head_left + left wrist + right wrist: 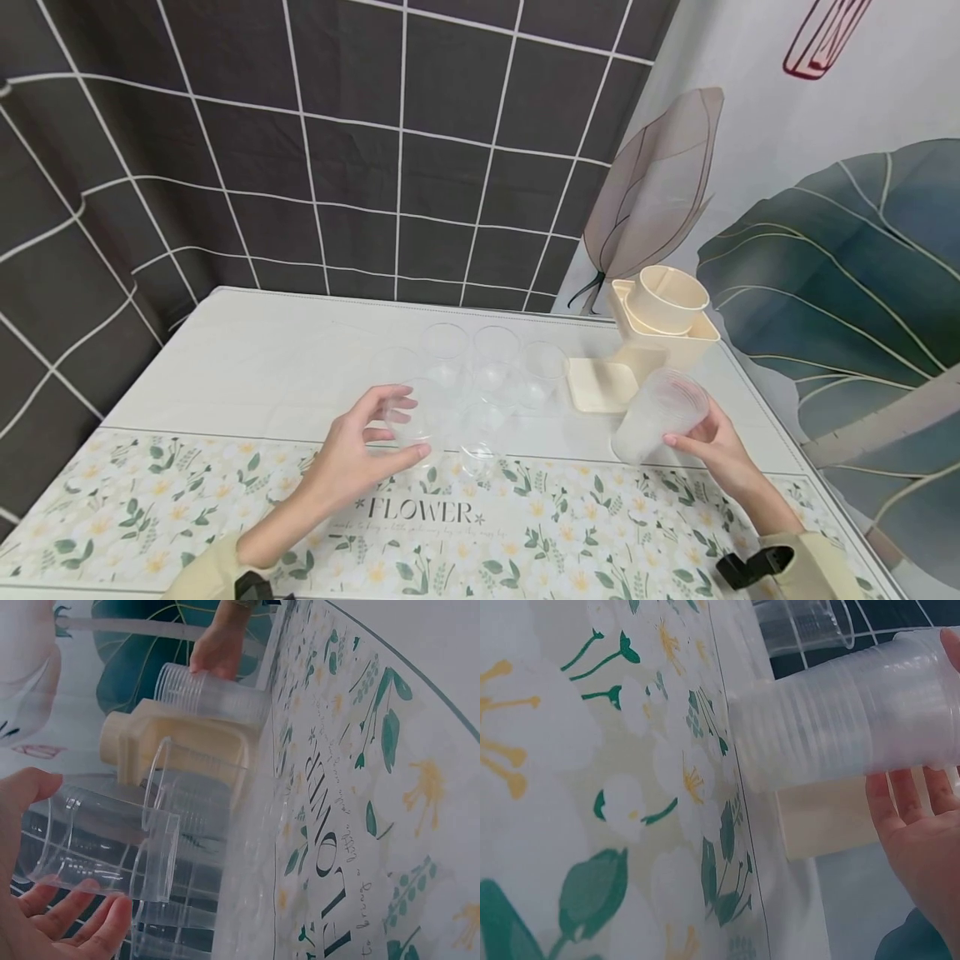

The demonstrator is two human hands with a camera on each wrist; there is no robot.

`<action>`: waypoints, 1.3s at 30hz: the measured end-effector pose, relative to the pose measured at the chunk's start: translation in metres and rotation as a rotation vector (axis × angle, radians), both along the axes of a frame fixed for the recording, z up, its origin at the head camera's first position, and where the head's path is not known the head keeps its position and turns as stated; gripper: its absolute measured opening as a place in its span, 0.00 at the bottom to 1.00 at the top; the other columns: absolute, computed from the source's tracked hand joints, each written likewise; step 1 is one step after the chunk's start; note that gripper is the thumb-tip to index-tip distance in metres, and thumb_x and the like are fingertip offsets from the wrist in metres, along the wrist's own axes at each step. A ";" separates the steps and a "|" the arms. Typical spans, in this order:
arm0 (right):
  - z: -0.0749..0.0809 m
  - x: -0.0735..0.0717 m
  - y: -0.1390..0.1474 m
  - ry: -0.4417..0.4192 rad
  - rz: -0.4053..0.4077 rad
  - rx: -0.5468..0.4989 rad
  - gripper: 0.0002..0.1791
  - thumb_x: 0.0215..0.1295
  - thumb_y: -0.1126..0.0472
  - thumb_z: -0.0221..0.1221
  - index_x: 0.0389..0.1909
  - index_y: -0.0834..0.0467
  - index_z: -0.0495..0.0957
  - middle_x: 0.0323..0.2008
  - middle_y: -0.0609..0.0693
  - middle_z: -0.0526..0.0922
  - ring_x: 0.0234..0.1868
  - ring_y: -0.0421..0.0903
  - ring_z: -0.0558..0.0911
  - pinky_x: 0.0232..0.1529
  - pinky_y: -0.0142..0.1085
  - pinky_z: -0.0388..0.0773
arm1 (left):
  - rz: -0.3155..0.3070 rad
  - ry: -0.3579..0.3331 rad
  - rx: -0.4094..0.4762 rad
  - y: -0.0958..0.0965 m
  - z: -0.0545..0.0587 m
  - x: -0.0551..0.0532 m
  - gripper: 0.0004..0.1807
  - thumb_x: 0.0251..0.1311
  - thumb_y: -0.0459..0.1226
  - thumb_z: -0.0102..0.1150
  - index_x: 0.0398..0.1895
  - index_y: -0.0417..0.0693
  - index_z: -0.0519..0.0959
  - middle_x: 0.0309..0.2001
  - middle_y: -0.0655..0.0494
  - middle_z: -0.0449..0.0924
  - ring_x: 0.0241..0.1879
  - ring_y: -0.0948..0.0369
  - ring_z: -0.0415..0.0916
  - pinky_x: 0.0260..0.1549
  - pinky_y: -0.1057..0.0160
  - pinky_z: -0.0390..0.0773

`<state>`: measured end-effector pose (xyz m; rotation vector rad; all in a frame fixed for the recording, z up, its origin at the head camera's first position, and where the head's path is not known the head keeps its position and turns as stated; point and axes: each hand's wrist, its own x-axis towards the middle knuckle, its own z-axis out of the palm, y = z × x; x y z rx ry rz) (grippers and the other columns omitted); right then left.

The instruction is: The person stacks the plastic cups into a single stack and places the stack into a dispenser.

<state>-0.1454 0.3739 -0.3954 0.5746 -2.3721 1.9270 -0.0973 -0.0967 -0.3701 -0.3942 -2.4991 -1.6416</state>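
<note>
A clear plastic cup (97, 836) lies between the thumb and curled fingers of my left hand (360, 450), which grips it near the front of a group of clear cups. My right hand (716, 446) holds a nested stack of clear plastic cups (656, 421), fingers round its far side and thumb on the near side. The stack leans in the head view, its lower end by the table. Several separate clear cups (491, 367) stand together between the hands; their outlines are faint against the white tabletop.
A cream-coloured stand with a round holder (663, 304) and a square foot (602, 386) is at the back right, just behind the cup stack. A flower-printed mat strip (555, 533) runs along the table's front. Dark grid cloth (442, 150) hangs behind the white tabletop (300, 350).
</note>
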 end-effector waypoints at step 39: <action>-0.002 0.002 -0.005 -0.006 -0.031 0.005 0.45 0.56 0.81 0.55 0.72 0.50 0.53 0.60 0.34 0.68 0.57 0.26 0.73 0.51 0.17 0.73 | -0.087 0.112 0.048 0.031 0.045 -0.005 0.35 0.48 0.41 0.73 0.61 0.53 0.69 0.53 0.57 0.79 0.49 0.61 0.77 0.48 0.61 0.81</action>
